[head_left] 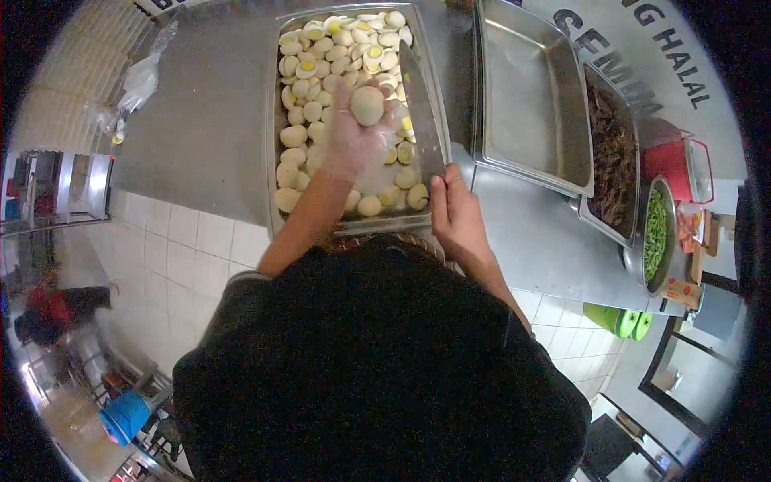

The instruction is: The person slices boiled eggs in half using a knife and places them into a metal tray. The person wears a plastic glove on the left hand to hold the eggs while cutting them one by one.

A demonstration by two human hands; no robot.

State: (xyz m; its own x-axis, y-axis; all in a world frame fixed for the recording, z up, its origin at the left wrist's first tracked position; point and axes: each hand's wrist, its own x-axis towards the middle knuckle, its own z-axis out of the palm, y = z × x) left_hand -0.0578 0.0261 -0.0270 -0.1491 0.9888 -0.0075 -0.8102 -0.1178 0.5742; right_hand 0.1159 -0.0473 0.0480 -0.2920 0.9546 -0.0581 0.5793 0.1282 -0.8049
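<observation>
A deep metal tray (272, 129) full of peeled boiled eggs (293, 136) lies in front of me. Many eggs toward its far end are cut in half, with yellow yolks showing. My left hand (355, 144), in a thin clear plastic glove, holds one whole boiled egg (367, 106) above the others, palm up. My bare right hand (456, 211) grips a large knife at the tray's near right corner. The knife's broad blade (424, 114) points away from me over the tray's right side; its handle is mostly hidden in my fist.
Right of the eggs stands another deep metal tray (530, 96), then a tray of dark shredded food (611, 156). A bowl of chopped green vegetables (655, 235) and a red container (668, 165) sit farther right. Clear plastic (141, 81) lies at the steel table's (193, 120) left edge. A person (57, 307) is far left.
</observation>
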